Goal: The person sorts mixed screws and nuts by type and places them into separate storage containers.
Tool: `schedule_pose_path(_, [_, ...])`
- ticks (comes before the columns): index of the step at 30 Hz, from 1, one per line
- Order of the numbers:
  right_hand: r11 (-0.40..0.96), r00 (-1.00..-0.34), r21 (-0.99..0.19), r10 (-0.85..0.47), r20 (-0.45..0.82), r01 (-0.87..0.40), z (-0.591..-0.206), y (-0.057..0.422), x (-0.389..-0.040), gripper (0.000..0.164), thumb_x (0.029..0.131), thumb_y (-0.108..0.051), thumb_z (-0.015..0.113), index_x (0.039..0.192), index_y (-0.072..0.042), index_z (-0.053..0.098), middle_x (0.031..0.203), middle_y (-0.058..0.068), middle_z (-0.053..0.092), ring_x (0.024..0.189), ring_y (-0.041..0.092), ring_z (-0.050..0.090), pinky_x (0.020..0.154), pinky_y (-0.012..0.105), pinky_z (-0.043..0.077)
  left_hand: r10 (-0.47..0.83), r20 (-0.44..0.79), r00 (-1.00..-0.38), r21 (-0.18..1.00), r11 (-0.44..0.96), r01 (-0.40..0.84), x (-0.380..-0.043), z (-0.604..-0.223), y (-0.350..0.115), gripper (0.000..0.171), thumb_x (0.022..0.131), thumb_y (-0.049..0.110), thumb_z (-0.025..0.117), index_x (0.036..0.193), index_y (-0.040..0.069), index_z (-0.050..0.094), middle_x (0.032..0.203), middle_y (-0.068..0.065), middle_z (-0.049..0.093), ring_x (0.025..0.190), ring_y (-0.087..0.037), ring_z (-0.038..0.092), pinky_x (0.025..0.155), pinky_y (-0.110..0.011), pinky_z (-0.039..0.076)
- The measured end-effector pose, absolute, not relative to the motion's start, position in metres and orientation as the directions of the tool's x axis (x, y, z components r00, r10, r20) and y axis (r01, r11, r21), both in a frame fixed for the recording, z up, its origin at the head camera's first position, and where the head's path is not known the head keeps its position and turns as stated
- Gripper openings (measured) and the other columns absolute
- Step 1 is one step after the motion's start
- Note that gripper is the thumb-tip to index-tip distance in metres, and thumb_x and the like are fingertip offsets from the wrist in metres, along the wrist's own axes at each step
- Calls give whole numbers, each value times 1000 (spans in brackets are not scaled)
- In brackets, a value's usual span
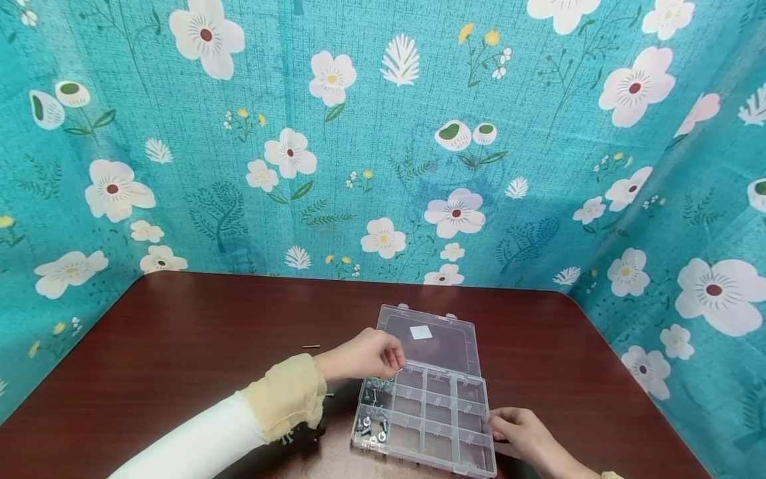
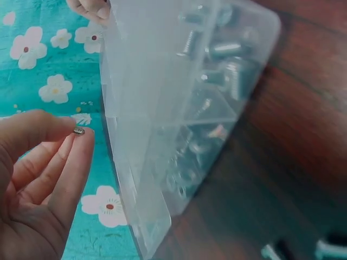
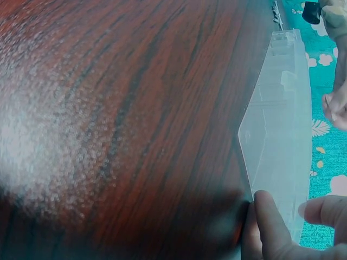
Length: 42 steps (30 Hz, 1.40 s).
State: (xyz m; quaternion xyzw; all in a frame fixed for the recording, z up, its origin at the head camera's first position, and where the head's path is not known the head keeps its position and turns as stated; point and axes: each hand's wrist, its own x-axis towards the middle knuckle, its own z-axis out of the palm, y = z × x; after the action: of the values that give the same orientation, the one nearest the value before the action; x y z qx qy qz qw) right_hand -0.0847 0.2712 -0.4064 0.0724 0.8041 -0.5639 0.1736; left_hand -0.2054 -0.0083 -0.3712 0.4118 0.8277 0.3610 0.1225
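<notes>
A clear plastic compartment box (image 1: pixel 405 407) lies on the table with its hinged lid (image 1: pixel 451 346) folded back. Screws (image 1: pixel 367 427) and other small metal hardware fill compartments along its left side; the middle and right columns look bare. Over the back left of the box, my left hand (image 1: pixel 372 356) pinches a small screw (image 2: pixel 79 131) between thumb and fingertip, its rounded metal end showing. My right hand (image 1: pixel 522 432) grips the box's right edge, with thumb and fingers (image 3: pixel 271 219) on either side of the wall.
The dark red wooden table (image 1: pixel 209 332) has a rounded far edge, with a flowered blue curtain (image 1: pixel 359 166) behind. A thin loose screw (image 1: pixel 311 346) lies left of the lid. More loose screws (image 1: pixel 287 438) lie beside the left sleeve, partly hidden by it.
</notes>
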Motion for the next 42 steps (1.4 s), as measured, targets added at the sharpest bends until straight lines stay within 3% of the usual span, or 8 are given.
schedule_pose_path(7, [354,-930,-881,-76,-361,313,-407,271,-85,45,91,-10,47,113,28,39,95,11,58,83,15,54,80,41,54,727,34,-686,723,456,520,-212,-376,9,7,74,1,69,77,6,65,67,0,63,59,-3,54,56,-17,46])
schedule_pose_path(14, [357,-930,-880,-72,-361,314,-408,271,-85,44,92,-10,47,113,27,41,95,11,58,84,15,53,80,40,54,722,47,-690,690,476,545,-217,-379,5,8,75,4,71,78,7,65,70,-1,64,63,-6,56,59,-19,47])
schedule_pose_path(24, [349,-937,-888,-71,-343,299,-407,271,-84,42,91,-9,46,112,28,41,92,9,58,83,14,54,79,39,54,726,79,-683,538,546,642,-238,-374,-38,8,74,0,69,78,5,65,71,-1,64,68,-10,59,63,-24,50])
schedule_pose_path(33, [346,-934,-889,-82,-348,300,-407,270,-84,42,92,-9,45,112,28,40,92,10,57,83,14,53,79,39,54,626,-25,-779,414,716,562,-254,-379,-74,12,73,2,73,80,9,66,76,0,63,70,-13,58,67,-33,52])
schedule_pose_path(42, [353,-929,-881,-73,-363,316,-407,269,-85,43,94,-10,46,112,28,40,94,13,60,85,16,56,79,43,54,584,-128,-802,312,791,526,-257,-388,-97,17,69,2,75,74,12,63,68,3,57,63,-13,51,62,-31,49])
